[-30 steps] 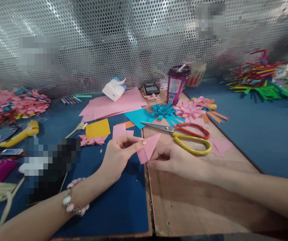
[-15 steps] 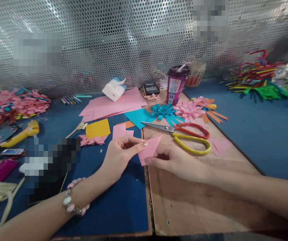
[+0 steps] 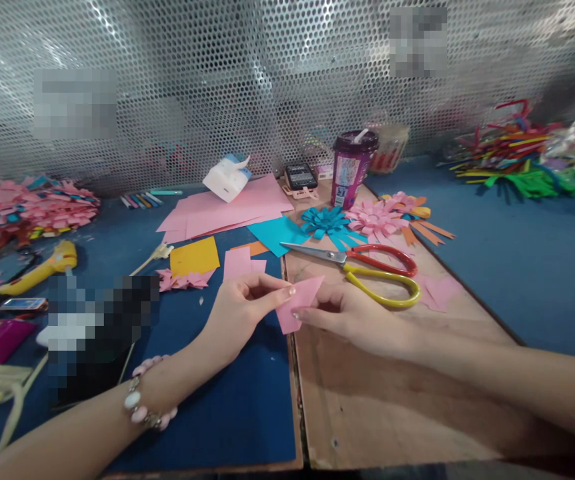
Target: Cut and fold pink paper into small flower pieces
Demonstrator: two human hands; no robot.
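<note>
A small folded piece of pink paper (image 3: 303, 297) is pinched between both hands, above the seam of the two table boards. My left hand (image 3: 245, 308), with a beaded bracelet at its wrist, grips the paper's upper left side between thumb and fingers. From the right, my right hand (image 3: 350, 313) holds its lower right side, thumb in front; the other fingers are partly hidden. Just beyond my right hand lie scissors (image 3: 352, 259) with one red and one yellow handle, blades pointing left. Pink paper strips (image 3: 237, 263) lie behind my left hand.
Pink sheets (image 3: 217, 217) under a white box (image 3: 227, 179), a purple cup (image 3: 351, 170) and a blue paper flower (image 3: 325, 221) stand or lie farther back. At left are a yellow glue gun (image 3: 42, 268) and cables. A perforated metal panel (image 3: 192, 87) closes off the back.
My right thumb has shifted slightly up and right along the pink paper. Both hands still hold it in nearly the same place; the view has moved a little.
</note>
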